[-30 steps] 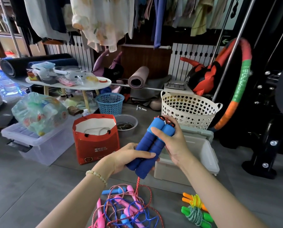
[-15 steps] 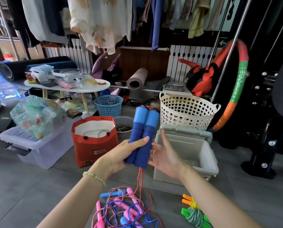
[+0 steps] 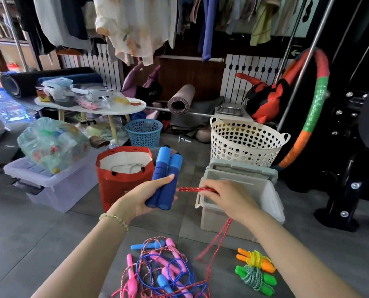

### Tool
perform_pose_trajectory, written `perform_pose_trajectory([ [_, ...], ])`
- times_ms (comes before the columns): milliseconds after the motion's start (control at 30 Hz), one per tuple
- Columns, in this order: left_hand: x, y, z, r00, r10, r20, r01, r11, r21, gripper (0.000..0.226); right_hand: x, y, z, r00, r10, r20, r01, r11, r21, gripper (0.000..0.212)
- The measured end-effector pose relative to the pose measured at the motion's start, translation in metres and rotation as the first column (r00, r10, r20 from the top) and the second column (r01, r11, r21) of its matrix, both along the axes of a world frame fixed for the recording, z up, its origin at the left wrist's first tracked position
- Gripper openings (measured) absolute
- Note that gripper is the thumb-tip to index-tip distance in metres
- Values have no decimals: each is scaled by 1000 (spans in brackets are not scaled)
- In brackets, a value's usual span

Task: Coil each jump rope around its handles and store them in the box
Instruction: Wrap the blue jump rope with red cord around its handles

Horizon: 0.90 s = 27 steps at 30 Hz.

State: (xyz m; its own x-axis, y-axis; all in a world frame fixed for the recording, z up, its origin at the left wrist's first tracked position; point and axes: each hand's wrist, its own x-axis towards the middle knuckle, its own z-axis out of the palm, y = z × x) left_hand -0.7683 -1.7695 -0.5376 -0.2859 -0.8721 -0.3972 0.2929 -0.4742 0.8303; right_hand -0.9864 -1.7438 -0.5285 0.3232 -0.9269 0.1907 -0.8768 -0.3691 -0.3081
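We've got the left grip [image 3: 144,198] palm-up, forearm coming in from bottom-left, fingers & thumb clamped round the lower half of the blue handles [image 3: 167,173]. The pair is held side by side, near upright, tops leaning a bit right, above the floor [image 3: 29,244] btwn the red bag [image 3: 123,181] & the box [image 3: 215,218]. Right grip [image 3: 228,196] reaches in from bottom-right, back of hand up, fingers pinched on the red rope [image 3: 192,189] over the open box's left rim. Rope runs taut & level from handles to that pinch, then drops slack to the floor by the tangled rope pile [image 3: 162,265]. The orange coil [image 3: 256,260] & green coil [image 3: 254,276] lie on the floor right of the pile, outside the box. Vs 0.5 s ago: right grip was spread open beside the handles, holding nothing; now it's out to the right w/ the rope, & the handles sit lower
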Motion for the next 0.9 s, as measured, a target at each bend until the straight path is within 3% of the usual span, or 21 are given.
perform_pose_trajectory([
  [167,4,4,-11,941,-212,263,224,974,-17,28,-18,3,3,998,12,63,-6,995,-96,27],
  [267,-3,11,-16,789,-444,425,473,880,41,33,-14,5,4,984,76,161,-55,990,-129,25],
  [367,-15,12,-18,636,-519,571,607,794,46,30,-11,7,2,967,107,232,-81,989,-120,27],
  [567,-39,18,-18,277,-236,932,754,654,-58,59,0,11,2,951,155,266,-136,987,-90,28],
  [700,-43,23,-16,165,-67,984,809,579,-97,60,-6,10,1,898,84,432,-147,983,113,30],
  [800,-42,28,-9,89,57,994,871,479,-105,47,-12,11,-4,854,-5,521,-236,887,396,24],
  [900,-43,35,-4,10,213,977,889,446,-106,56,-18,11,-5,846,-44,532,-256,841,476,19],
])
